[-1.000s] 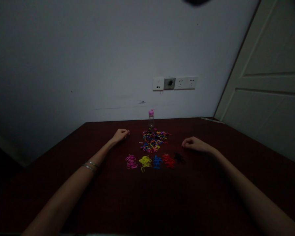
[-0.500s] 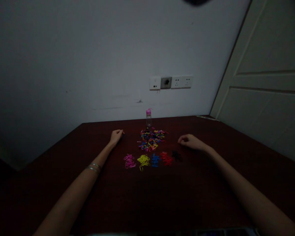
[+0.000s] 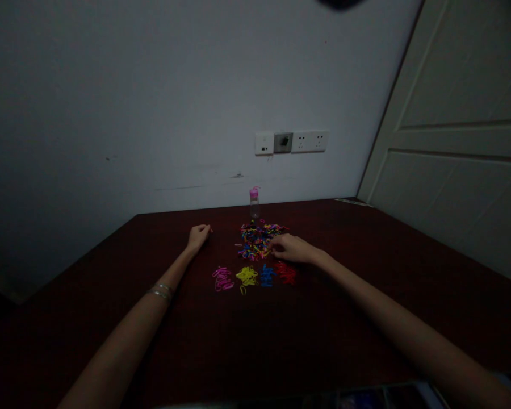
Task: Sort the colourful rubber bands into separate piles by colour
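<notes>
My right hand (image 3: 293,249) is at the right edge of a mixed pile of small coloured loops (image 3: 255,241) that look like rubber bands. Its fingers are pinched together; what is between them is too small to see. My left hand (image 3: 199,236) rests closed on the table, left of the pile, with nothing visible in it. Nearer me lie separate heaps of pink loops (image 3: 223,279), yellow loops (image 3: 247,276), blue loops (image 3: 267,275) and red loops (image 3: 285,273). The black heap at the row's right end is hidden by my right hand and its shadow.
A clear bottle with a pink cap (image 3: 254,203) stands behind the pile, near the wall. The dark reddish table (image 3: 238,341) meets a wall with sockets (image 3: 309,141). A pale panelled door (image 3: 451,187) stands to the right.
My right hand has moved left, from beyond the black heap to the right edge of the mixed pile. My left hand stays put; the view has shifted slightly.
</notes>
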A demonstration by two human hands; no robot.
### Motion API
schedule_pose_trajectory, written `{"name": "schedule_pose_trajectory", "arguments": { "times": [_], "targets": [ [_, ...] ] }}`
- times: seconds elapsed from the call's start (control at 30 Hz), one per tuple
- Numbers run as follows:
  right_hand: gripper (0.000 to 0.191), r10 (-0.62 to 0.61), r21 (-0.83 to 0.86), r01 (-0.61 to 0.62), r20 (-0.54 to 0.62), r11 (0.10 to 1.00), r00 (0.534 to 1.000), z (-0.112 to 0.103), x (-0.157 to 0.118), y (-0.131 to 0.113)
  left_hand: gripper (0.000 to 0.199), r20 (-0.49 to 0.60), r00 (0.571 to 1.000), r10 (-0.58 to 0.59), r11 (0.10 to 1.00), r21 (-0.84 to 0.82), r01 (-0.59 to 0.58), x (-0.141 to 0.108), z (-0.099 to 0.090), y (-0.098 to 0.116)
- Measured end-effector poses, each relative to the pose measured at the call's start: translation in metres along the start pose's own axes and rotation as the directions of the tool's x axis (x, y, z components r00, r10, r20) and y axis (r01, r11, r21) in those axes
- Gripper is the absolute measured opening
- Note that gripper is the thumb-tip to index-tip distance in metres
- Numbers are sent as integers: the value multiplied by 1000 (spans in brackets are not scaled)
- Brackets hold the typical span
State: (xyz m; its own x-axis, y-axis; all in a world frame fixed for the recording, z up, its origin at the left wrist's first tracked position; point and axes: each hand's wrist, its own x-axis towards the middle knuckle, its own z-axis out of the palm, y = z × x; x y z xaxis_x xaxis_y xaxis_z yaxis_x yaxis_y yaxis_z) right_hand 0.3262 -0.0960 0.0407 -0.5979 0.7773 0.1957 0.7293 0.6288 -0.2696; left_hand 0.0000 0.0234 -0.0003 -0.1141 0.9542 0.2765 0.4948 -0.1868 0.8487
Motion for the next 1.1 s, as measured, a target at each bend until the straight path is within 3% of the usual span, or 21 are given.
{"name": "schedule_pose_trajectory", "arguments": {
  "times": [0.3, 0.57, 0.87, 1.1],
  "targets": [
    [13, 48, -32, -45, 88, 998, 995, 5, 19, -8, 30, -5, 1000, 18, 1000, 11, -18, 0, 0, -1],
    [12, 61, 49, -64, 55, 997, 997, 3, 13, 4, 30, -5, 1000, 17, 999, -37, -17, 5, 3, -8],
    [15, 77, 71, -75, -18, 995, 997, -18, 0, 9, 30, -1, 1000, 15, 999, -38, -15, 5, 4, -8],
    [14, 4, 97, -3, -9, 995, 1000, -15, -1, -12, 30, 6, 999, 37, 999, -23, -37, 4, 3, -8]
  ]
}}
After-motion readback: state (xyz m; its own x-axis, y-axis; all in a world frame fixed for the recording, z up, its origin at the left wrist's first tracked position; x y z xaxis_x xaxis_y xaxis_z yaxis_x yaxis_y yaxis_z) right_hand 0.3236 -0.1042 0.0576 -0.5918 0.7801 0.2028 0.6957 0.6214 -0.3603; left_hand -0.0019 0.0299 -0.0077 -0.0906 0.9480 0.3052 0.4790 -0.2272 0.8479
